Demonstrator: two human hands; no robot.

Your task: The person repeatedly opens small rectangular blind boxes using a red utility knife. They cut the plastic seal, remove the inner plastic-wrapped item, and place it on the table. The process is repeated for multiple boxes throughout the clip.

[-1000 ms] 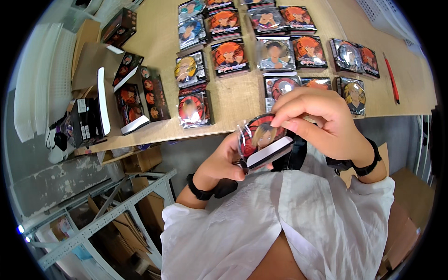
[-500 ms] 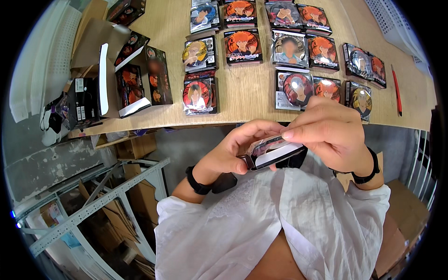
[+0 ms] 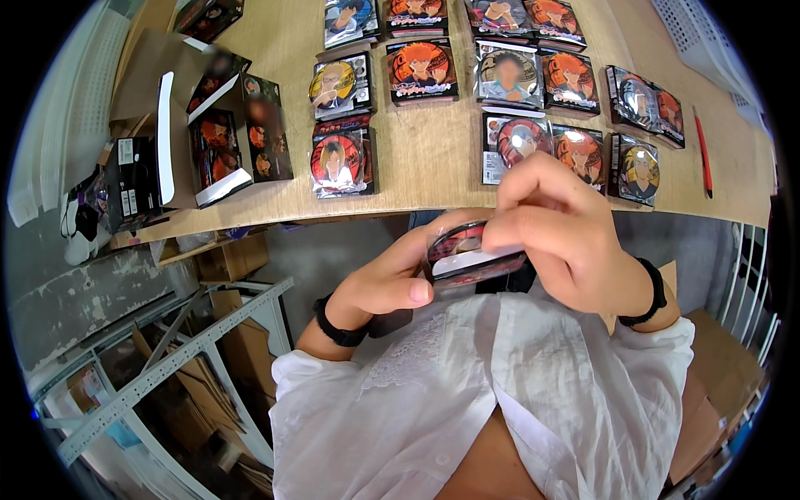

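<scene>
Just off the table's near edge, in front of my chest, a small flat dark box (image 3: pixel 487 273) with a raised white flap sits between my two hands. A round, dark-rimmed badge (image 3: pixel 452 241) in clear film shows against the box, on its table side. My left hand (image 3: pixel 385 277) is closed round the box's left end, its thumb along the near side. My right hand (image 3: pixel 562 237) bends over the right end, fingertips pinched at the flap and the film. The fingers cover part of the badge, so whether it is inside the box cannot be told.
On the wooden table (image 3: pixel 425 167), several small boxes (image 3: pixel 422 71) stand in rows, many with round badges on top. A slim red tool (image 3: pixel 705 157) lies at the right. Opened black display cartons (image 3: pixel 265 133) stand at the left. Below left is a metal rack (image 3: pixel 167 371) with cardboard.
The box and both hands have shifted slightly left. More of the badge's round rim shows, and my right hand's fingers have curled further over the flap. The whole view has moved a little.
</scene>
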